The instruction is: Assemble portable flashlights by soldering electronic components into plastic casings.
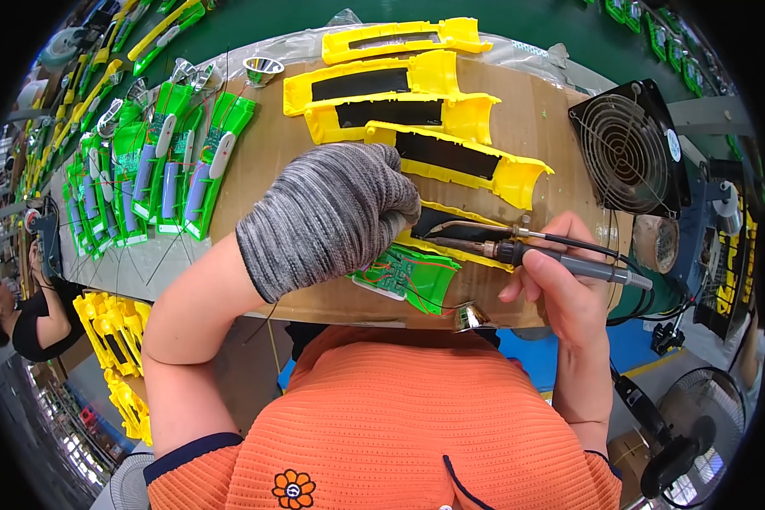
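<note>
Head view: our gloved left hand presses closed on the yellow shell with its green circuit board on the cardboard; our right hand pinches the soldering iron. We should keep the tip steady and brief on the joint.

A brown cardboard sheet covers the counter, and its far edge at 12 o'clock is green. At 2 o'clock a black square fan stands on the counter. At 4 o'clock a round pedestal fan stands on the grey floor. At 9 o'clock a seated person works nearby.
</note>
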`<state>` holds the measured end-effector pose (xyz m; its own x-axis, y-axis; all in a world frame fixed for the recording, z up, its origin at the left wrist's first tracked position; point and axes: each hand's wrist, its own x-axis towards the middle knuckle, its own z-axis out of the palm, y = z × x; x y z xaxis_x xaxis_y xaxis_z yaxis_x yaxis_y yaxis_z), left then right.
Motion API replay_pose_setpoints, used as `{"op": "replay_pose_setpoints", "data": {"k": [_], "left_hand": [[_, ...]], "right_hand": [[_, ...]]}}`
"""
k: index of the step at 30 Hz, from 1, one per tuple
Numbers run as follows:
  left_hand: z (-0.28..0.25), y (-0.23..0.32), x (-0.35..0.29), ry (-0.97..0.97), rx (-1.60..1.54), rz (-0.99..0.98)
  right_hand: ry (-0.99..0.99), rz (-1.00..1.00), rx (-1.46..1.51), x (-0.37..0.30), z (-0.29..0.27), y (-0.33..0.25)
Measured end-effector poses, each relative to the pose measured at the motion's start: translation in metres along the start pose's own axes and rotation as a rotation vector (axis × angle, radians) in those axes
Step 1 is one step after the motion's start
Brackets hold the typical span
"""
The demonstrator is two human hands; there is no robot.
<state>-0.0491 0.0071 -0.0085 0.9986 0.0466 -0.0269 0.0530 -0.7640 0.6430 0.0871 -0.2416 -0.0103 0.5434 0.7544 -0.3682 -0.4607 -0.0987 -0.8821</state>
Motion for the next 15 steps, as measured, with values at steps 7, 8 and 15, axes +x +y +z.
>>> {"op": "replay_pose_setpoints", "data": {"k": [7,8,15], "left_hand": [[-0.0002,0.0022,0.0011,-0.014,0.013,-0.019],[-0.0001,0.0015,0.0012,-0.019,0.011,-0.025],[-0.0015,0.0026,0.0014,-0.012,-0.005,-0.03]], "right_hand": [[0.023,0.019,-0.014,0.0001,0.0038,-0.0006],[0.022,0.022,-0.026,0.0005,0.0038,-0.0011],[0.005,0.01,-0.035,0.0017,0.0018,0.0014]]}}
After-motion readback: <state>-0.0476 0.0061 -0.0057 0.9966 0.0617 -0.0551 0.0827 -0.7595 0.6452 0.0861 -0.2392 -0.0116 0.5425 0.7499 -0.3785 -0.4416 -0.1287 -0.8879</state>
